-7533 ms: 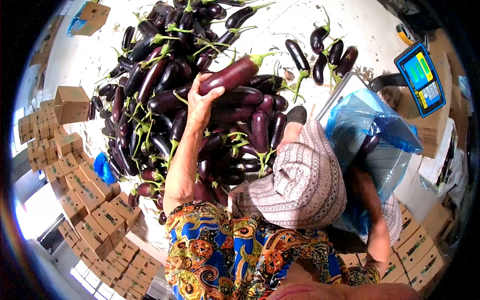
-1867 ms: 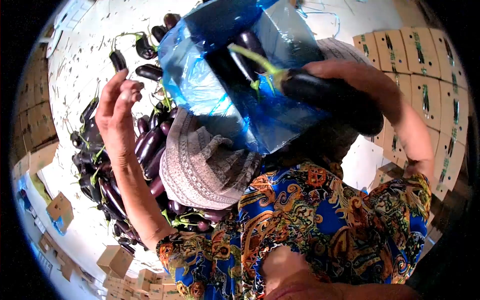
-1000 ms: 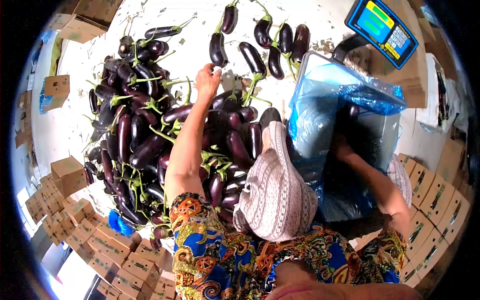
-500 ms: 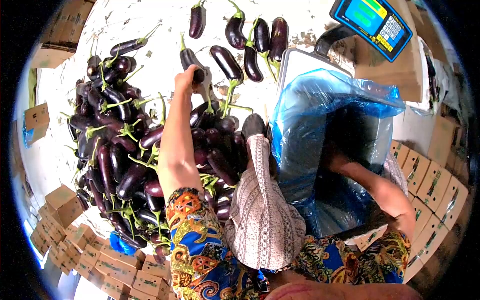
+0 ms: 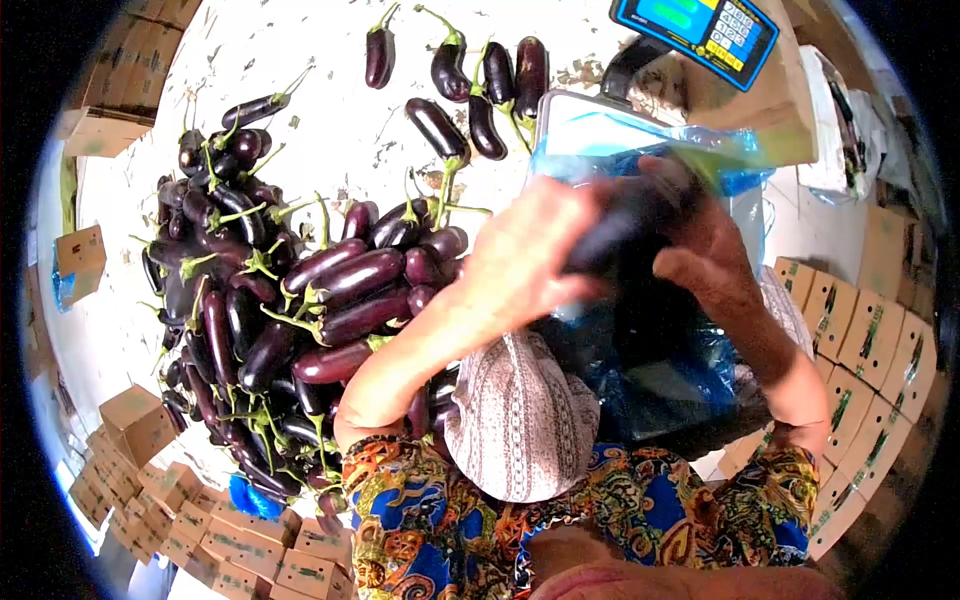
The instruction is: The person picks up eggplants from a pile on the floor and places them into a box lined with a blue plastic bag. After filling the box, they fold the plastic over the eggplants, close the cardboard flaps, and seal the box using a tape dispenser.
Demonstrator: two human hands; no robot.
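Observation:
My left hand [image 5: 525, 255] and my right hand [image 5: 705, 255] both grip a dark eggplant [image 5: 625, 225], blurred by motion, right over the open blue plastic bag [image 5: 650, 350]. The bag lines a box that stands on a scale platform [image 5: 570, 105]. To the left a big pile of purple eggplants [image 5: 290, 300] with green stems lies on the white floor. My knee in patterned cloth [image 5: 520, 420] sits between the pile and the bag.
Several loose eggplants [image 5: 480, 90] lie on the floor beyond the bag. The scale's display [image 5: 700, 25] stands at the top right. Cardboard boxes [image 5: 860, 340] are stacked at the right, more boxes [image 5: 180, 500] at the lower left.
My left hand left the far side of the pile and came right with an eggplant. My right hand rose out of the bag and met it above the bag's mouth.

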